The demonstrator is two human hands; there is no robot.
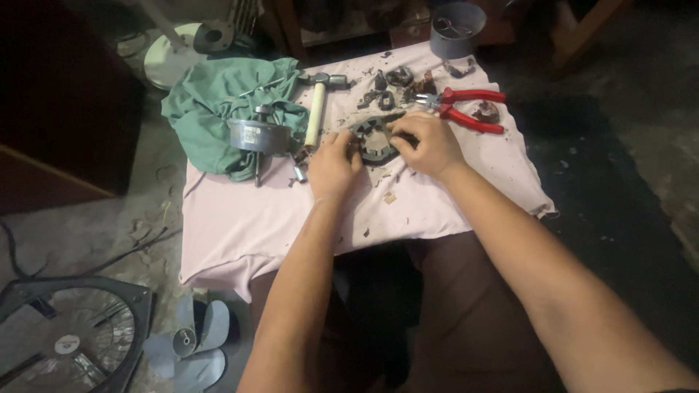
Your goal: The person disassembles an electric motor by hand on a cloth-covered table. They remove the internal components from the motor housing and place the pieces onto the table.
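Observation:
A dark metal motor stator ring (375, 140) lies on a low table covered with a pale pink cloth (247, 218). My left hand (331, 164) grips its left side with curled fingers. My right hand (426, 142) rests over its right and upper edge, fingers pinching at the ring. Small dark scraps and chips lie scattered around the ring on the cloth.
Red-handled pliers (470, 108) lie right of the hands. A hammer with a pale handle (315, 109), a grey motor housing with a shaft (256, 137) and a green rag (218, 102) sit at the left. A grey cup (456, 29) stands at the back. A fan grille (69, 338) and fan blade (188, 342) lie on the floor.

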